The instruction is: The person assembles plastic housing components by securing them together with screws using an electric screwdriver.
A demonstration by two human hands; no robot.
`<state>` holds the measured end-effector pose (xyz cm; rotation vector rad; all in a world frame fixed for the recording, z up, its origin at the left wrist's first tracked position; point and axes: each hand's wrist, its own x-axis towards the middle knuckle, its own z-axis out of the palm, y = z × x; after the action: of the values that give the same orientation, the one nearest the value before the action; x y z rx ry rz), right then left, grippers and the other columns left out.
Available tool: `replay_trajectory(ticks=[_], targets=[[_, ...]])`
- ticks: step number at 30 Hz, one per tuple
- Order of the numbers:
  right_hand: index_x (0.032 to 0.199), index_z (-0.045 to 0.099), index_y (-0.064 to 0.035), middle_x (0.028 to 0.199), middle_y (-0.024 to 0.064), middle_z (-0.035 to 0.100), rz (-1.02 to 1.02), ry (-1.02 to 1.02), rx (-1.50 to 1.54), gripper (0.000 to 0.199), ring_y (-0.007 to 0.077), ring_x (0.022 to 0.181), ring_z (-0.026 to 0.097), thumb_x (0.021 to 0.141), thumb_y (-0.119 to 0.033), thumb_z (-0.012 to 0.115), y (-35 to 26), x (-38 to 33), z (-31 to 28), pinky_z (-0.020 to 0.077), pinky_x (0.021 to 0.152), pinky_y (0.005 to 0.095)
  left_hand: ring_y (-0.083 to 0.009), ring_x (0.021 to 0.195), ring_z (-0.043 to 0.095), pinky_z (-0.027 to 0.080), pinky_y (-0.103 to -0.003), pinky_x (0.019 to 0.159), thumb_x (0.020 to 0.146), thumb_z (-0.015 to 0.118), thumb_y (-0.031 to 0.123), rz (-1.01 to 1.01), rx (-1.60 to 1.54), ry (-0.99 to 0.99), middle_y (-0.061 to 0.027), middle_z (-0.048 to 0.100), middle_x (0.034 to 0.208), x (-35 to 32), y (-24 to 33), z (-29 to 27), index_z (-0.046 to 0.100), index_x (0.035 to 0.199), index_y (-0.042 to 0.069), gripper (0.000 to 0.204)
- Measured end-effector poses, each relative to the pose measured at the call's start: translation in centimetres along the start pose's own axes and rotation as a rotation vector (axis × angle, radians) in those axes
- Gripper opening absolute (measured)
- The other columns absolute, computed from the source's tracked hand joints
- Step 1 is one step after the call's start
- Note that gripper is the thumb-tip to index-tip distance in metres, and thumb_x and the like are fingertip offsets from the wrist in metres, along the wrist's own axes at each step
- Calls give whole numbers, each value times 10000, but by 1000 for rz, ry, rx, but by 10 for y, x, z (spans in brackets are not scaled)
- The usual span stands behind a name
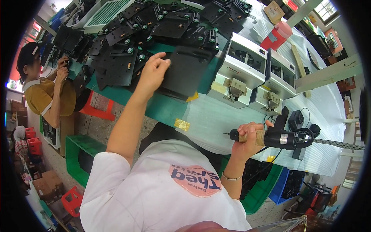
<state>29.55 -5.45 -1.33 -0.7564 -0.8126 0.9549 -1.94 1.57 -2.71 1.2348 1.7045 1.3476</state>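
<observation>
My left hand (154, 73) reaches over the bench with its fingers curled together. Its fingertips are at the left edge of a flat black plate (186, 75); whether they touch it, and what they may hold, I cannot make out. That plate looks slightly blurred and lies in front of a pile of similar black plates (119, 63) with green-and-silver round fittings. My right hand (249, 140) is wrapped round a black electric screwdriver (277, 139) with tan wrapping on its grip. The bit points left, over the bench's front edge, and a braided cord runs off right.
Two white screw feeders (241, 73) stand side by side right of the plates. Behind them is a pink-red jug (276, 35). A co-worker (50, 91) handles a small part at far left. Green crates (79, 158) and a blue crate (284, 189) sit below the bench.
</observation>
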Motion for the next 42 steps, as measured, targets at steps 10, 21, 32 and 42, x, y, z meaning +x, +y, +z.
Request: replay_trajectory(ticks=[10, 21, 32, 42], targets=[[1279, 387, -50, 738, 48, 522, 12, 16, -3, 538, 142, 565, 516, 802, 48, 615, 2, -1, 0, 512, 573, 327, -251, 1186, 540, 400, -338, 1004, 986, 523, 237, -12, 274, 76, -134, 536, 1326, 1, -11, -4, 559, 907, -11, 262], [1278, 398, -58, 747, 44, 522, 17, 12, 15, 534, 139, 577, 518, 810, 43, 633, 2, -2, -6, 505, 572, 318, -254, 1107, 572, 441, -353, 977, 958, 575, 188, 35, 137, 2, -139, 562, 1238, -1, -18, 7, 583, 1061, 11, 205], [1285, 383, -45, 736, 34, 509, -5, 8, 5, 535, 138, 583, 496, 816, 20, 633, 5, 0, -2, 489, 562, 316, -359, 1325, 439, 370, -462, 1056, 761, 767, 461, 249, 552, 13, -178, 406, 1467, -34, 5, 22, 431, 1401, 76, 819], [1338, 293, 8, 704, 32, 498, -23, -25, -43, 594, 119, 576, 493, 851, -20, 632, 3, 0, 0, 476, 561, 279, -354, 1300, 429, 344, -478, 1059, 753, 785, 387, 489, 654, 138, -165, 451, 1416, -42, 22, -3, 468, 1372, 95, 754]])
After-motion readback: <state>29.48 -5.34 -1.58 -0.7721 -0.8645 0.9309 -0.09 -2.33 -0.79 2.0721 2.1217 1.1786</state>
